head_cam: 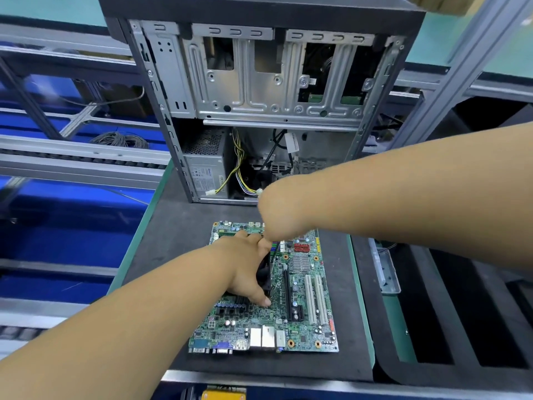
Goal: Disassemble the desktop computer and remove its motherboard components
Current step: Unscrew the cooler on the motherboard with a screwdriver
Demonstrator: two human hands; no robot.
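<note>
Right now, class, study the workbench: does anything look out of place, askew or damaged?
Nothing looks damaged. The motherboard lies flat on the mat outside the computer case, as disassembly requires. Loose cables hang unplugged inside the case. The left hand grips the black cooler fan; the right hand works above it.

The right hand [277, 223] hides its own fingers (and whatever they hold) over the motherboard [302, 313].

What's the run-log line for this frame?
motherboard: out of case, flat on mat | left hand: grips black cooler fan | right hand: above fan, grip unclear | fan: still mounted
</note>
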